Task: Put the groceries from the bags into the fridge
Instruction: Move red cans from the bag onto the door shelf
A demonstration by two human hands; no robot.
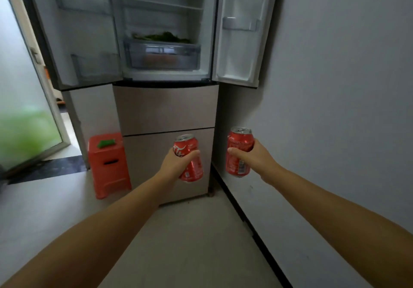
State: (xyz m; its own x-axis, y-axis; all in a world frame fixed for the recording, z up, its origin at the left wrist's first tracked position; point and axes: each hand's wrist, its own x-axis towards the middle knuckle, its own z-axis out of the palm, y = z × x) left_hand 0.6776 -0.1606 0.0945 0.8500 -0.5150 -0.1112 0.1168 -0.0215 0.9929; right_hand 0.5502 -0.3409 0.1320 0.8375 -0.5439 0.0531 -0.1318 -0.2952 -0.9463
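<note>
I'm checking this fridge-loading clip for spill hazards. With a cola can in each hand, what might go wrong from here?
1. Both hands are full: the left hand and right hand each grip a red can, so neither is free to steady a slip.
2. The left can is tilted, so it might slide out.
3. The orange stool beside the fridge could trip a step.

A plain grey wall [335, 64] ran along the right, above a pale floor [190, 243]. An orange plastic stool [109, 167] stood left, near a frosted glass door [20, 108] letting in daylight.
</note>
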